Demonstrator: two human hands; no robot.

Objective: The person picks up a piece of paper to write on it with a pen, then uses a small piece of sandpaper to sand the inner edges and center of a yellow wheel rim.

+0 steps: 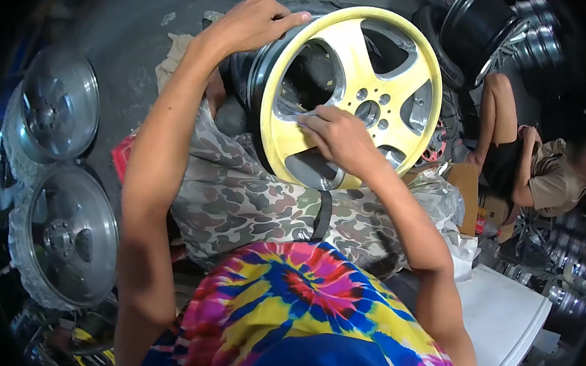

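Observation:
A car wheel rim (346, 47) with a yellow-coated face stands tilted in front of my lap. Bare grey metal shows at the edges of its spoke openings, and its barrel is dark. My left hand (260, 23) grips the upper left of the rim, thumb over the lip and fingers mostly hidden behind. Against the lower left spoke, near the hub hole, rests my right hand (342, 137). Its fingers are curled and pressed to the yellow surface. Whatever lies under those fingertips, if anything, cannot be made out.
Two silver wheel rims (72, 235) with plastic wrap stand at the left. Dark rims (477, 29) are stacked at the upper right. Another person (555, 174) sits at the right, near a cardboard box (464, 195). A white panel (501, 320) lies by my right arm.

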